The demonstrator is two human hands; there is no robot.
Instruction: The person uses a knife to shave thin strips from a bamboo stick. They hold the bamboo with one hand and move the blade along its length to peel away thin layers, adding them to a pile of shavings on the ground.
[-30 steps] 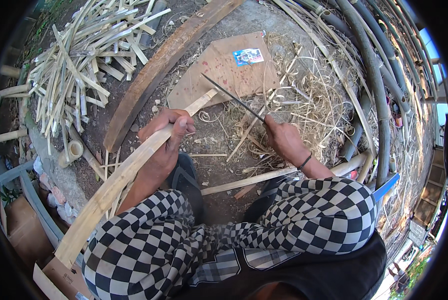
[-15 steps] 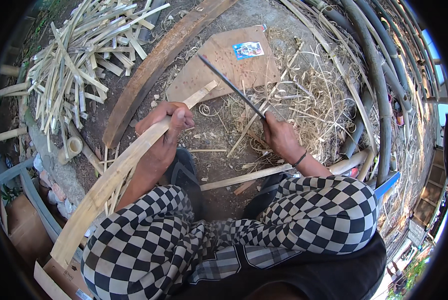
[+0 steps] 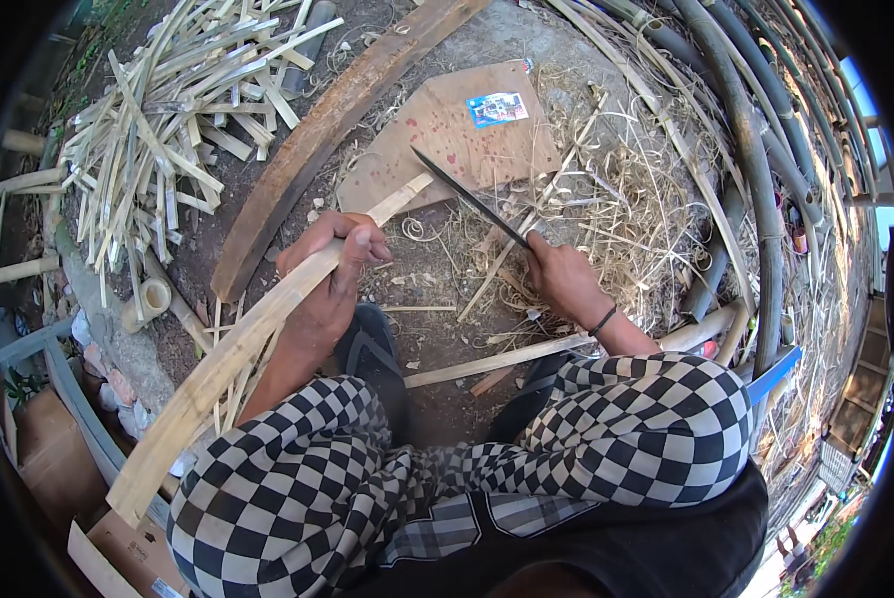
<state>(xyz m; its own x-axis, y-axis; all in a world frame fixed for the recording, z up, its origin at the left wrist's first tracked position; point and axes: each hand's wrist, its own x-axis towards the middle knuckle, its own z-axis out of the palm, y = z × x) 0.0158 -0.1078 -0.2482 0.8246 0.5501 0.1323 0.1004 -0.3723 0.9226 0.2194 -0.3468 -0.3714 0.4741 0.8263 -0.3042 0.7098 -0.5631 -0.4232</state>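
Observation:
My left hand (image 3: 319, 284) is closed around a long pale bamboo strip (image 3: 232, 359), thumb on top. The strip slants from the lower left, past my left knee, up to its far end near the middle. In my right hand (image 3: 569, 286) is a knife with a long, narrow dark blade (image 3: 477, 204); the fist hides its handle. The blade points up and left, and its front part lies close to the strip's far end. Whether they touch, I cannot tell. Behind both lies a flat brown board (image 3: 447, 135) with reddish spots and a blue label.
A heap of split bamboo strips (image 3: 168, 130) lies at the far left. A long brown beam (image 3: 317, 149) runs beside it. Curly shavings (image 3: 636, 199) cover ground at right, bordered by bamboo poles (image 3: 756, 179). A cardboard box (image 3: 128, 558) sits at lower left.
The knife's blade has come down toward the strip's far end, its tip moving nearer to me. My left hand keeps its hold on the strip. The whole view has shifted slightly.

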